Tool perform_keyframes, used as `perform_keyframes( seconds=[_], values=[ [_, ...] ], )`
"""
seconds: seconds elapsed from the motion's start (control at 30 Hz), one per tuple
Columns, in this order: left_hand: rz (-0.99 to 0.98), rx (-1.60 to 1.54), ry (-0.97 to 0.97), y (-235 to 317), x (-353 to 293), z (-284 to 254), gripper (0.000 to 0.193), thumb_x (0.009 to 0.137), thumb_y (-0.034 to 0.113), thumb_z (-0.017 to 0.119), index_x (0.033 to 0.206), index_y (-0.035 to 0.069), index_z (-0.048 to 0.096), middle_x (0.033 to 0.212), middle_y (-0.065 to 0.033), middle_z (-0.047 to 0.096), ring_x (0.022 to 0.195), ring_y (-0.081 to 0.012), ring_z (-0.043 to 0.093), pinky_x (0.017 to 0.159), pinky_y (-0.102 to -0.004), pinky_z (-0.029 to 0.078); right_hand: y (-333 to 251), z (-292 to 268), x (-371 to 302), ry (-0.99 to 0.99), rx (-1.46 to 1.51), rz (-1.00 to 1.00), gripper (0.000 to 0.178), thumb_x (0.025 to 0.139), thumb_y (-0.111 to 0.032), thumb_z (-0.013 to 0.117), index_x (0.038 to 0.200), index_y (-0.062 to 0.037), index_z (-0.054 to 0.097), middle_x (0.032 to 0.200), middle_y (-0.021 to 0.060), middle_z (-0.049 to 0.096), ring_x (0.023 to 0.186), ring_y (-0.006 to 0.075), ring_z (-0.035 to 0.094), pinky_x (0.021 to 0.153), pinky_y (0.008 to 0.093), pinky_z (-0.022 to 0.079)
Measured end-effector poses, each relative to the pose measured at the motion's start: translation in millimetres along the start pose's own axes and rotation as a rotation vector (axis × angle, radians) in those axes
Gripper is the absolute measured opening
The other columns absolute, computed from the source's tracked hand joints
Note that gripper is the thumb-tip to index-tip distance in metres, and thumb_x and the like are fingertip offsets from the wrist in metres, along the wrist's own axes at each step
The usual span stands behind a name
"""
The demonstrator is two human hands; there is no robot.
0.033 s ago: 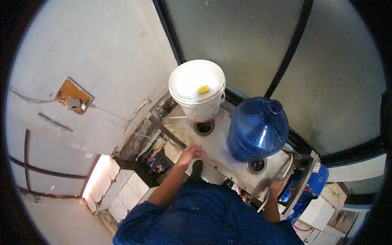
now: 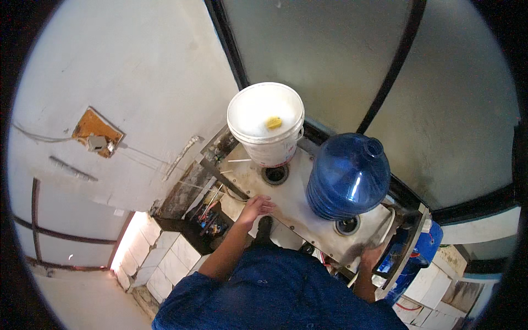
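My left hand (image 2: 259,207) is open, fingers stretched, at the front edge of the metal counter (image 2: 300,192). Nothing shows in it. My right hand (image 2: 372,255) is low near the counter's right front corner, beside a pale hose (image 2: 387,230). Its fingers are smeared by motion, and I cannot make out whether it holds the blurred greyish shape by it. A large translucent blue water bottle (image 2: 349,176) stands on the counter, neck up, behind a round opening (image 2: 347,225). At the back left is a white bucket (image 2: 269,144) with white foam and a yellow sponge (image 2: 274,122).
Another round opening (image 2: 275,174) sits before the bucket. Frosted panels with dark frames (image 2: 379,93) stand behind the counter. A blue container (image 2: 428,242) is at the right. Wires and parts (image 2: 212,223) lie in a dark box at the left. An orange board (image 2: 98,132) hangs on the wall.
My right hand has shifted very slightly. My left hand, the bottle and the bucket hold their places; the whole view has tilted a little.
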State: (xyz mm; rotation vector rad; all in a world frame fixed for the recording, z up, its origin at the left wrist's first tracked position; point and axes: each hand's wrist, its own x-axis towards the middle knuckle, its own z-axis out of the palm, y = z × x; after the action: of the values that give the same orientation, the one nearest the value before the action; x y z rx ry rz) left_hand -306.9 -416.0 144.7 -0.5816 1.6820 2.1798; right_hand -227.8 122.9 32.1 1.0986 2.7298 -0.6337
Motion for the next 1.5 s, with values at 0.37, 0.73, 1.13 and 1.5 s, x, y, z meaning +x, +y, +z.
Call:
perform_keyframes(
  seconds=[0.37,0.73,1.13,1.5],
  values=[
    [0.401,0.205,0.101,118.3,83.7,-87.0,0.027,0.105,0.027,0.058,0.114,0.002,0.066,0.098,-0.0068,0.073,0.087,-0.017,0.068,0.078,-0.0326,0.053,-124.3,-22.3,-97.1,1.016,0.048,-0.168,0.053,0.104,-0.019,0.061,0.148,0.0024,0.043,0.14,0.028,0.048,0.131,0.0447,0.046,0.111,0.0544,0.037],
    [1.045,0.673,0.252,265.0,196.1,-100.0,0.023,0.097,0.013,0.065,0.117,0.002,0.061,0.114,-0.0188,0.067,0.111,-0.0383,0.063,0.097,-0.0451,0.048,-615.0,-17.5,-142.7,-0.079,0.238,-1.129,0.033,0.088,-0.011,0.062,0.119,-0.0006,0.067,0.116,0.0242,0.069,0.109,0.0416,0.067,0.097,0.0512,0.052],
    [0.994,0.988,0.262,260.6,199.2,-88.7,0.033,0.082,0.003,0.061,0.113,0.011,0.065,0.116,-0.0109,0.066,0.117,-0.0327,0.059,0.103,-0.0463,0.042,-713.0,225.2,19.6,-0.653,-0.768,-1.007,0.043,0.08,-0.026,0.073,0.117,-0.0037,0.072,0.12,0.0213,0.072,0.113,0.0374,0.07,0.096,0.0489,0.056],
    [1.01,1.001,0.301,252.6,209.4,-89.0,0.031,0.077,0.002,0.064,0.106,0.013,0.068,0.114,-0.007,0.066,0.115,-0.0302,0.059,0.101,-0.0456,0.042,-701.2,190.1,61.5,-0.422,-0.64,-0.931,0.043,0.078,-0.024,0.076,0.114,-0.0012,0.073,0.118,0.0223,0.073,0.111,0.0376,0.071,0.095,0.0468,0.057]
  ],
)
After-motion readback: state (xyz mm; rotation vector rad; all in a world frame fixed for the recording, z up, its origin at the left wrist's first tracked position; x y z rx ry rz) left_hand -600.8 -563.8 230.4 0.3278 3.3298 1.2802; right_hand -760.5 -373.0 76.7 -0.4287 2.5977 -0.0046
